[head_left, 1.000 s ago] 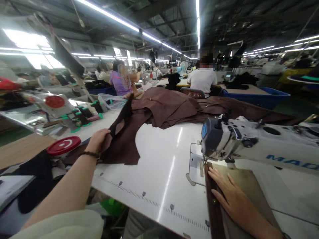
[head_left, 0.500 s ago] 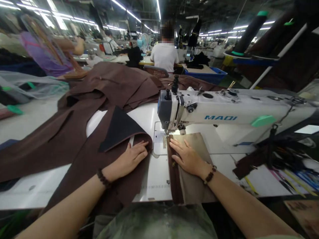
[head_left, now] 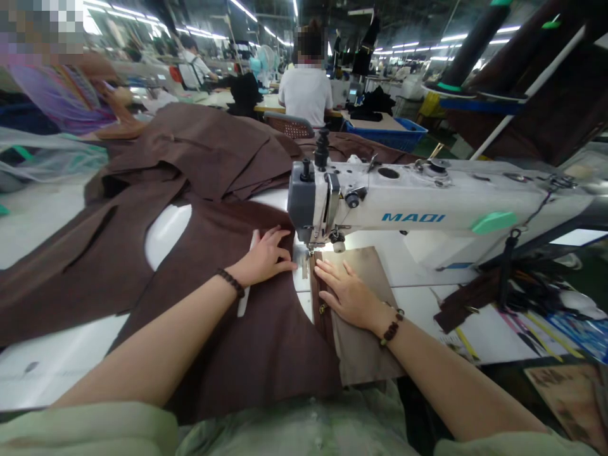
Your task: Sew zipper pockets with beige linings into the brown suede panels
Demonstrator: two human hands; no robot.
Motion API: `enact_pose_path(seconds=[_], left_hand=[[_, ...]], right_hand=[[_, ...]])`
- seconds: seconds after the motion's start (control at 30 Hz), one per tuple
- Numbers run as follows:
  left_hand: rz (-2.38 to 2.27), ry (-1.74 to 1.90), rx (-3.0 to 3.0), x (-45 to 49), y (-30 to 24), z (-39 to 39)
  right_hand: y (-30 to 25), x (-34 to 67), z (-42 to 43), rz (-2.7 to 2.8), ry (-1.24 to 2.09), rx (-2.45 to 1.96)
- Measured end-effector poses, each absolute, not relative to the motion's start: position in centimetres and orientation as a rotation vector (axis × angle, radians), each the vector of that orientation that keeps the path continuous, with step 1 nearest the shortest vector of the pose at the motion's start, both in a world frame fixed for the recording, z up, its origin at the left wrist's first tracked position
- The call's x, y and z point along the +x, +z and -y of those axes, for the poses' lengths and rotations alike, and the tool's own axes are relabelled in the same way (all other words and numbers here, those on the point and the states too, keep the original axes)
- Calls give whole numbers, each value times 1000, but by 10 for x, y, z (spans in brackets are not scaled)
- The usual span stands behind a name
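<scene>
My left hand lies flat with fingers stretched out on a dark brown fabric panel, just left of the needle of a white sewing machine. My right hand rests flat, fingers spread, on a tan fabric piece with a brown zipper strip along its left edge, directly under the machine head. The brown panel now reaches the needle area beside the zipper. Both wrists wear bead bracelets.
More brown garment pieces are piled behind the machine on the white table. A person in a white shirt sits ahead, another in purple at far left. A blue bin and thread stands sit to the right.
My left hand has slid the brown panel right, up to the machine's needle; the folded-over corner is now flattened. My right hand stays on the tan piece.
</scene>
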State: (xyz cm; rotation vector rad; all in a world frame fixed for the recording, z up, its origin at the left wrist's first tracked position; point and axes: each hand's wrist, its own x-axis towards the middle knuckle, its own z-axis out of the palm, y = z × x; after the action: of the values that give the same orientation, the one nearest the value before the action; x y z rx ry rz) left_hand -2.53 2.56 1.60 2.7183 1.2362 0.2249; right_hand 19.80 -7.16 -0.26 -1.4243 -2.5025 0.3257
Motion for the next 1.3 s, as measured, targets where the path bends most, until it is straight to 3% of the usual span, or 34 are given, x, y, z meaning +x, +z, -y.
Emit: enact_pose_path(seconds=[0.17,0.27,0.37,0.5,0.77,1.1,1.3], left_hand=[[-1195,165,2730,-23,32,-18],[-1201,162,2778,-39,32,34],[-925,-37,2834,-53,18,95],[-913,32,2832,-60,2,132],[-1011,310,2342,-43,40,87],[-995,264,2342,-4,33,54],[-961,275,2296,-10,56,67]], right_hand=[[-4,199,72,2476,341,-1412],[-3,199,72,2476,357,-1421],[-3,199,72,2483,356,-1420],[-3,199,72,2482,346,-1428],[-2,200,70,2512,397,-1428],[-17,210,71,2433,425,-1291],[-21,210,68,2529,360,-1272]])
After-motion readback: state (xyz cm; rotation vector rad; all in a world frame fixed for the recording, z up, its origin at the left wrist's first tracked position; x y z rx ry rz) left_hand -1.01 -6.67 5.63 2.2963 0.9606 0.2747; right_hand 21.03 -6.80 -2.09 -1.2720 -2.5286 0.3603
